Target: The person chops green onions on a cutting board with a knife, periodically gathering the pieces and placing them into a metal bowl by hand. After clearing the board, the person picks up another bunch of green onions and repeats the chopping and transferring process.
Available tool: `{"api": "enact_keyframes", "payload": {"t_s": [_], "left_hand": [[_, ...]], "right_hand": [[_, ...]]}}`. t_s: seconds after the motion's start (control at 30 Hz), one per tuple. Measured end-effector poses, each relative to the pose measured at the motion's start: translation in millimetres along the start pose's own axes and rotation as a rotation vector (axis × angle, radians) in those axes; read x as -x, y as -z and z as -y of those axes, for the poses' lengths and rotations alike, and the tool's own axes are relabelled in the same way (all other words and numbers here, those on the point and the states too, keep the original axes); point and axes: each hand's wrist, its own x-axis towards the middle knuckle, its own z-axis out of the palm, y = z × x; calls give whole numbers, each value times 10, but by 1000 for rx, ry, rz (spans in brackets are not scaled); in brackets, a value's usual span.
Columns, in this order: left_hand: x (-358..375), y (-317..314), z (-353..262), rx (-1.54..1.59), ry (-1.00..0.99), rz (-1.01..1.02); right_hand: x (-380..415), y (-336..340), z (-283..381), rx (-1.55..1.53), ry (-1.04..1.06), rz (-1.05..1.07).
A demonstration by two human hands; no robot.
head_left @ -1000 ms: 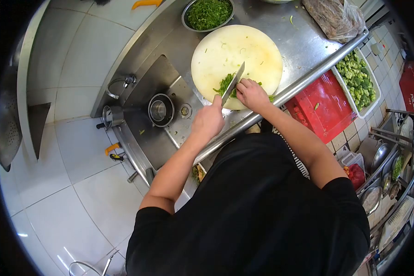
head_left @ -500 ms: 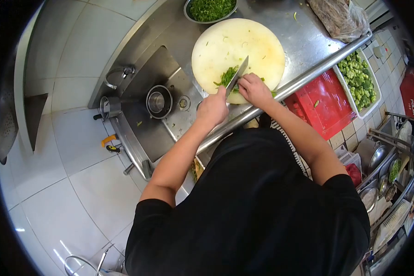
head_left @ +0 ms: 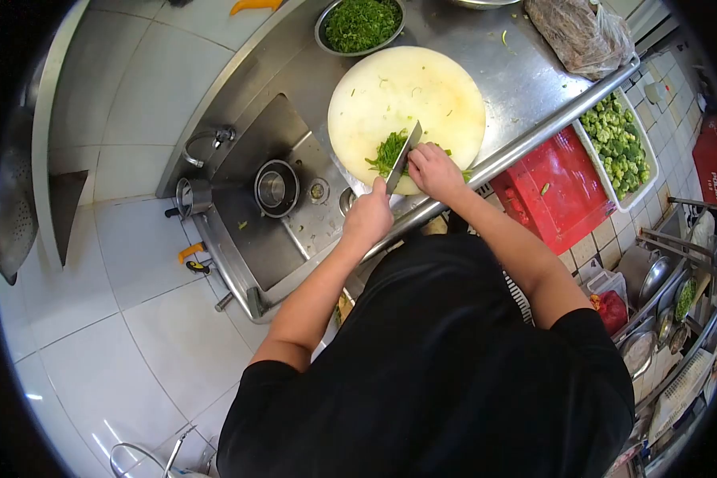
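My left hand [head_left: 368,217] grips the handle of a knife [head_left: 404,156], whose blade rests tilted on a bunch of green leaves [head_left: 385,151]. My right hand [head_left: 434,169] presses down on the leaves just right of the blade, fingers curled. The leaves lie at the near edge of a round pale cutting board [head_left: 422,84] on a steel counter. Chopped bits are scattered over the board.
A metal bowl of chopped greens [head_left: 360,24] stands behind the board. A sink [head_left: 251,239] with a steel cup [head_left: 276,189] is to the left. A plastic bag [head_left: 581,32] lies at the back right. Below the counter are a red crate [head_left: 554,187] and a tray of broccoli [head_left: 617,143].
The knife keeps working through the leaves; both hands stay at the board's near edge, with only small shifts of blade and view.
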Motion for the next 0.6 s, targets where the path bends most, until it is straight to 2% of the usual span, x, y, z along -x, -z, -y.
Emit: {"api": "enact_keyframes", "payload": {"t_s": [0.2,0.37,0.5,0.6], "left_hand": [[-131,44,-46,-2,-7,-26],[261,437,-300,-85,17,-2],[153,-17,-24,-110,28,14],[-86,-70,-63,-72,-57,-81]], "right_hand": [[-38,126,-26,15,30,40],[-51,168,-36,-65,-30,95],[-7,117,-42,-67,-3,50],[3,133,-47,-43,25,18]]}}
